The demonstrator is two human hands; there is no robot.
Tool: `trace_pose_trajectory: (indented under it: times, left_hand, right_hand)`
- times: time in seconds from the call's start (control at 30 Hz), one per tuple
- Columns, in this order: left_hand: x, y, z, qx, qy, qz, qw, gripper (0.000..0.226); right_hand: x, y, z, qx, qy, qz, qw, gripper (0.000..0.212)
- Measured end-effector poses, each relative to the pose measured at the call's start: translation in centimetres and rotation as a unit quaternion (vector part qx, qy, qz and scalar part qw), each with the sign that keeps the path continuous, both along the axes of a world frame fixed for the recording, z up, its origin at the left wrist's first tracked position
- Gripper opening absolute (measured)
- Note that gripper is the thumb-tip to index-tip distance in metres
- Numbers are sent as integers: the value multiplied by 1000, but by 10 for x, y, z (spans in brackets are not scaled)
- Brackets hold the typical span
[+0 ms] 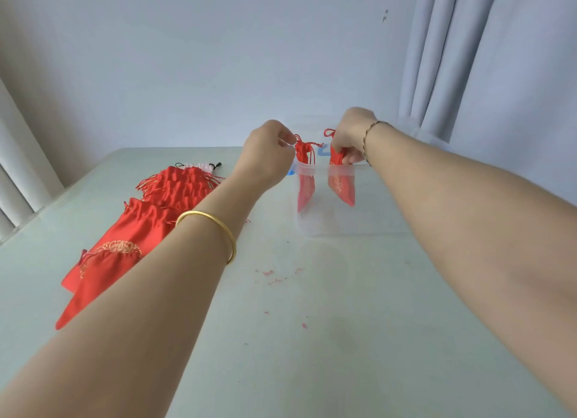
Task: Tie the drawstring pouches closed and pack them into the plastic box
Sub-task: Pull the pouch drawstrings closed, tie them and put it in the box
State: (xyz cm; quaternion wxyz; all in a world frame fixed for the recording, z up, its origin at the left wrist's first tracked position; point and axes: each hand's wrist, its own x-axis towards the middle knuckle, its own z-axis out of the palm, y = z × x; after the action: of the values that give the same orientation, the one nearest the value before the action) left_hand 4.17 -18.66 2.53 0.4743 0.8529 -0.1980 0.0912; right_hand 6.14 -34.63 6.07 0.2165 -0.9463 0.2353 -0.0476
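Pouches [304,183] hang upright into the box [374,227] beneath both hands: left hand [265,155] pinches one's cord [300,140], right hand [352,133] grips the other's neck.

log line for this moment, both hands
left hand: pinches drawstring of left pouch | right hand: grips right pouch top | both pouches partly inside plastic box | pouch pile on table

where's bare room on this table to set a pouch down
Bare pale table in front of the clear plastic box, save red thread scraps. Crowded: the left side, under the pile of red fabric drawstring pouches.
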Motion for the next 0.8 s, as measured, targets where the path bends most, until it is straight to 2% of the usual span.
trace_pose_trajectory:
  times: [0.1, 0.17, 0.23, 0.37, 0.47, 0.53, 0.6, 0.67, 0.73, 0.8]
  left_hand:
    - [6, -2, -2, -5, -9, -2, 1000, 27]
    - [9, -2, -5, -13, -12, -3, 1000, 27]
    - [10, -2, -10, -18, -10, -4, 1000, 28]
    - [9, -1, -15, -27, -4, 4, 1000, 28]
    - [8, 2, -16, -33, 0, 12, 999, 29]
    - [7, 7, -17, -31, -2, 23, 999, 29]
    - [3, 16, -18, -25, -10, 46, 999, 28]
    - [-4, 29, -25, -14, -21, 77, 997, 27]
    - [-12, 46, -37, 4, -25, 104, 994, 28]
    - [-20, 69, -51, 32, -31, 139, 989, 30]
  right_hand:
    - [14, -2, -6, 91, -23, 44, 995, 13]
    - [16, 8, -9, 120, 73, 62, 988, 3]
    - [15, 12, -14, 105, 162, 57, 980, 14]
    - [10, 12, -12, 85, 190, 57, 977, 14]
    - [0, 11, -1, 82, 98, 71, 989, 21]
    - [-11, 14, 7, 70, 32, 48, 996, 26]
    - [-19, 25, 12, -9, -63, 35, 997, 23]
    - [-30, 42, 17, -83, -179, 41, 980, 15]
    - [-47, 69, 15, -56, -253, 73, 963, 32]
    - [-67, 97, 3, -18, -289, 118, 950, 35]
